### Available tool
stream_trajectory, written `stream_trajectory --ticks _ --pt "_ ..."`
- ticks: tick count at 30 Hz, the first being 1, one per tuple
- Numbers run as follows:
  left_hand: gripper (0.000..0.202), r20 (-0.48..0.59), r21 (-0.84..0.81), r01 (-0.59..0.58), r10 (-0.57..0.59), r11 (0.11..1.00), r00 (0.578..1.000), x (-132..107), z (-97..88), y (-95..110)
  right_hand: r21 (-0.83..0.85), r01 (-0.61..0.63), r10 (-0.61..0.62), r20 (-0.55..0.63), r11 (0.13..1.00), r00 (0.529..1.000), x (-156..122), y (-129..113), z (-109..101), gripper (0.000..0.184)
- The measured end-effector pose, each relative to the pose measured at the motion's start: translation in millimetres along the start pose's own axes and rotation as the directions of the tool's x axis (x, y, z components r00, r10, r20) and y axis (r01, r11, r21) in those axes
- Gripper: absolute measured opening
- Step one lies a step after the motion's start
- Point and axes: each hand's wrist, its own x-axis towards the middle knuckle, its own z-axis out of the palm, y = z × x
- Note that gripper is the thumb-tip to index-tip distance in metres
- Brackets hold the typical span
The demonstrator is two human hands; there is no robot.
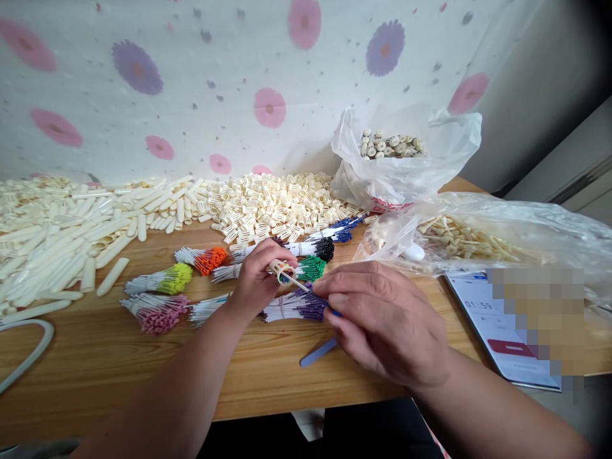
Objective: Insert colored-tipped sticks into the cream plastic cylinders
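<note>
While our left hand pinches a small cream ribbed tube between its fingertips, a thin white stick juts from the tube toward our right hand. Our right fingers close on a blue-tipped stick just above the purple bundle. A blue strip lies on the wooden table below.

The only readable characters stand on the phone lying near the right edge of the wooden table: pale digits along the top of its screen read "01:59", with whatever follows hidden under a blurred patch. A red button lower on the same screen bears no legible wording. Nothing else carries readable text.
</note>
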Motion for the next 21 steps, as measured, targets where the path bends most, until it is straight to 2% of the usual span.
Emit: stream_trajectory --ticks 9,13,21 --pt "0.007 -0.01 0.038 -0.026 0.026 0.999 1.0 -1.5 -0.8 -5.9 0.03 -0.011 0.012 -0.028 0.999 1.0 0.2 4.6 8.8 0.014" --pt "0.007 -0.014 0.07 -0.024 0.025 0.997 1.0 -1.9 -1.0 -6.7 -0.007 0.028 -0.029 -0.043 1.0 0.999 -0.4 4.6 7.2 0.014" --pt "0.013 -0.003 0.041 -0.067 0.067 0.997 0.998 -1.4 1.2 -7.7 0.037 0.03 -0.027 -0.077 0.999 0.997 -0.6 7.4 10.6 0.014"
